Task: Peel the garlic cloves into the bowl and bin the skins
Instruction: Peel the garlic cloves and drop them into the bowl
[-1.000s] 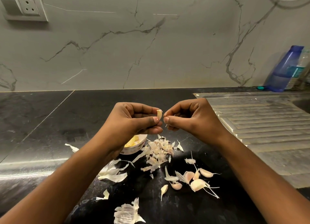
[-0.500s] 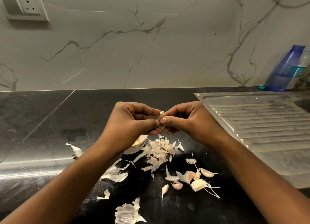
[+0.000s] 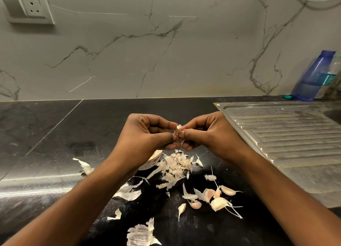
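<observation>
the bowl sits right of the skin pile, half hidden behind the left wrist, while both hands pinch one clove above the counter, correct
One detail is off. The head view shows the bowl left of the skin pile, not right of it. The rest stands: it is half hidden behind the wrist of the left hand, which together with the right hand pinches one clove above the counter.

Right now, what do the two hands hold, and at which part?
One garlic clove, pinched between both hands: left hand on its lower left side, right hand on its lower right. Its top end shows free.
</observation>
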Action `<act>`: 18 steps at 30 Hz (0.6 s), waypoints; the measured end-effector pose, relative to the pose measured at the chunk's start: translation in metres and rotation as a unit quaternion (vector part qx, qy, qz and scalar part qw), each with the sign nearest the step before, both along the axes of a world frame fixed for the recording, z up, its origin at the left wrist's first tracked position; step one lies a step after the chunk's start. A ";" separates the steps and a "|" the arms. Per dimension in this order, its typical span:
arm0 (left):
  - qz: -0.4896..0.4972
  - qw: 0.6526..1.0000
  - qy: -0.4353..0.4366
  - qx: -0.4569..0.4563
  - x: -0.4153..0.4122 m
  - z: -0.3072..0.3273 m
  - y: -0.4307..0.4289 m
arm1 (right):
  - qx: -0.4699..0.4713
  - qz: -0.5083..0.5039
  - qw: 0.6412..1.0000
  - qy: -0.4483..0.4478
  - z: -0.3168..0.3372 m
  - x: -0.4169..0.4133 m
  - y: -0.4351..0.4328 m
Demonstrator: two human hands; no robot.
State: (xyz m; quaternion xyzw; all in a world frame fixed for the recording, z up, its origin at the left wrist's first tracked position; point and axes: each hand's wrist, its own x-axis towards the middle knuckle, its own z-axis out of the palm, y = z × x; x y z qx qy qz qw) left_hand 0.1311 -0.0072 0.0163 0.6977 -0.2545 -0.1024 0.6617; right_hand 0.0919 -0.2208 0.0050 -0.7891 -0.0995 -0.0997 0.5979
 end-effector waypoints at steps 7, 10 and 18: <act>0.008 1.000 0.014 -0.007 0.000 0.001 0.000 | 0.001 0.010 1.000 0.004 0.002 0.000 0.000; 0.009 1.000 0.011 -0.002 0.000 0.001 0.000 | -0.008 0.007 1.000 -0.003 0.002 -0.001 0.001; 0.003 1.000 0.018 -0.003 -0.002 0.002 -0.001 | -0.044 -0.006 0.999 -0.024 0.001 0.000 -0.002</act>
